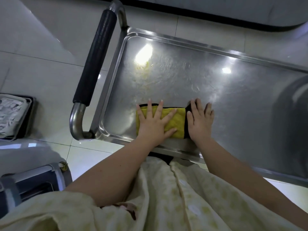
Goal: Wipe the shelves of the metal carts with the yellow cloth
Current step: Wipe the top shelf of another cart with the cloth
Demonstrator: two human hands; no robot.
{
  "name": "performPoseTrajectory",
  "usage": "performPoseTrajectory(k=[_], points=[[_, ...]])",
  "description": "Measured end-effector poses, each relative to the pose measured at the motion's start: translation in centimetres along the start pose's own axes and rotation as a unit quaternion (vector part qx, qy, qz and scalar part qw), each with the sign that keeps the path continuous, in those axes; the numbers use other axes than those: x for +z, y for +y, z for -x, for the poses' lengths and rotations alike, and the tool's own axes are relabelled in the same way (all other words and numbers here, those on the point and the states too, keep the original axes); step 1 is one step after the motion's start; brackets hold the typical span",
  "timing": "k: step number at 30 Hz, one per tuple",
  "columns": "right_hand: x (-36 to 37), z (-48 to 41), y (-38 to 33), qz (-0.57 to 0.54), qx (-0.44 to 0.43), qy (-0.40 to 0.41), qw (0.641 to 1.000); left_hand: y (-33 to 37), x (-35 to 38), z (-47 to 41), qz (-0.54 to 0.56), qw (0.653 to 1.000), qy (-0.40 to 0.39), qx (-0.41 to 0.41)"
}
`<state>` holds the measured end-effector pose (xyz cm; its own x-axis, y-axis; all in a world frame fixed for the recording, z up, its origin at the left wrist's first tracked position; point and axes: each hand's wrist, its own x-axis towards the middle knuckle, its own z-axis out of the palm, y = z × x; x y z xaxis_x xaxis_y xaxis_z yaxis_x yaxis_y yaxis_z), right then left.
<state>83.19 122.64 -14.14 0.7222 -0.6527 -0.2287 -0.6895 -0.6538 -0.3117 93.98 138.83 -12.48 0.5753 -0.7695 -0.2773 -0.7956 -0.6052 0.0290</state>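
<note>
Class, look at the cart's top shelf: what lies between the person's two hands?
In the head view, only the yellow cloth spans the gap between the left hand and the right hand, flat on the shelf.

One metal cart [233, 90], one yellow cloth [173, 120], two hands, one black-gripped handle [95, 59].

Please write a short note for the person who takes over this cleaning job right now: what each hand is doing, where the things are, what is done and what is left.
Left hand: flat, fingers spread, pressing on the yellow cloth.
Right hand: flat on the cloth's dark right end.
The cloth lies folded on the cart's top shelf, close to the near rim, toward the handle end.
Done: cannot be judged; the shelf shows smears.
Left: yellowish streaks in the far corner near the handle, then the rest of this shelf. Lower shelves are not visible.
</note>
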Motion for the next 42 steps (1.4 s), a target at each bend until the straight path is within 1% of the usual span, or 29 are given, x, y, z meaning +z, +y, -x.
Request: performPoseTrajectory(k=[2,5,8,10,14,18,22,25,30,33,37,39,42], points=[[0.4,0.1,0.0,0.042,-0.012,-0.012,0.999,-1.8,-0.2,0.1,-0.004,1.000,0.009,-0.016],[1.0,0.3,-0.6,0.087,0.011,-0.013,0.996,-6.6,0.0,0.4,0.015,0.997,0.016,-0.078],[1.3,0.8,-0.9,0.099,0.016,-0.021,0.995,-10.8,0.3,0.9,0.049,0.987,0.016,-0.151],[1.4,0.9,-1.3,0.103,0.029,-0.021,0.994,-11.5,0.6,1.3,0.055,0.985,0.020,-0.164],[1.4,-0.4,-2.4,0.123,0.046,-0.017,0.991,-11.0,0.8,1.3,0.044,0.986,0.035,-0.158],[0.8,-2.3,-2.4,0.109,0.051,-0.015,0.993,-11.0,0.7,0.6,0.040,0.986,0.050,-0.154],[0.2,-3.3,-1.7,0.104,0.036,-0.012,0.994,-10.6,0.8,0.0,0.032,0.986,0.066,-0.149],[-0.4,-5.3,-0.8,0.125,0.033,-0.007,0.992,-10.3,1.1,-0.1,0.028,0.985,0.078,-0.149],[-0.4,-6.3,0.0,0.112,0.033,0.015,0.993,-8.1,0.1,-2.5,0.021,0.986,0.072,-0.151],[-0.5,-6.3,0.0,0.111,0.025,0.015,0.993,-4.7,-1.4,-6.5,0.031,0.991,0.048,-0.122],[-0.8,-6.2,-0.2,0.113,0.019,0.005,0.993,0.4,-2.9,-12.1,0.034,0.997,0.023,-0.060],[-1.0,-6.3,0.0,0.107,0.020,-0.003,0.994,1.1,-3.4,-13.6,0.027,0.999,0.023,-0.034],[-1.2,-6.6,0.2,0.107,0.024,-0.009,0.994,-0.1,-3.6,-14.1,0.014,1.000,0.025,-0.011]])
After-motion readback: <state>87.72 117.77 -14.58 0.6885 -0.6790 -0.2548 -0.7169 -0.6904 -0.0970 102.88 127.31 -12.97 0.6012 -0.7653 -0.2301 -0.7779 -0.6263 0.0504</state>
